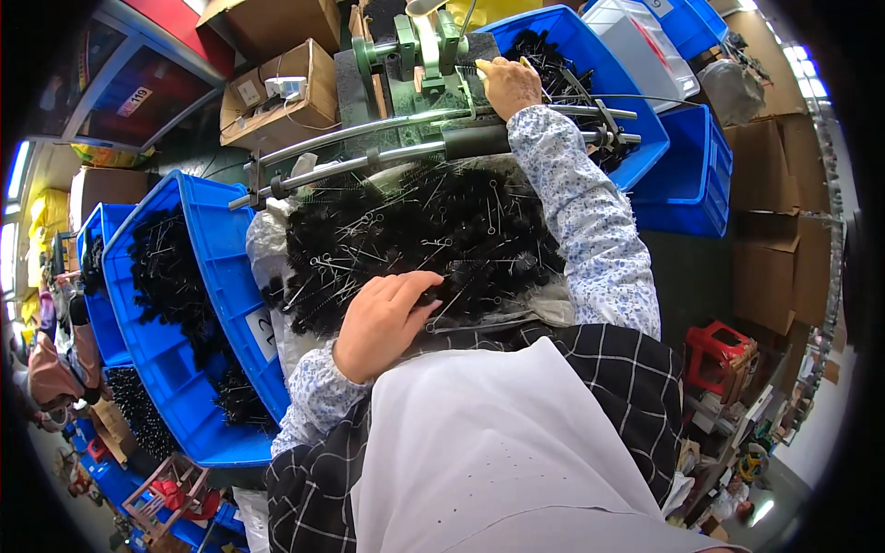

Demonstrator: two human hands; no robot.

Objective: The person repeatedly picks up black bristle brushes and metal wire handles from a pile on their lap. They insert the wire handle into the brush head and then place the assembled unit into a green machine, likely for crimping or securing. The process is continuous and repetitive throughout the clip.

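Loosely parted, left fingers point(417, 280) at edge of brush pile point(415, 221), right fingers point(496, 77) well apart, beside machine point(430, 57), grip unclear.

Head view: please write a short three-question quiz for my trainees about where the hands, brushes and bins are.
1. Multiple choice: which hand is up beside the machine? A) left; B) right; C) neither.
2. True or false: the left hand is at the near edge of the pile of black brushes.
3. Fill in the colour: the large bin to the left of the pile is ____.

Key:
1. B, the right hand.
2. True.
3. Blue.
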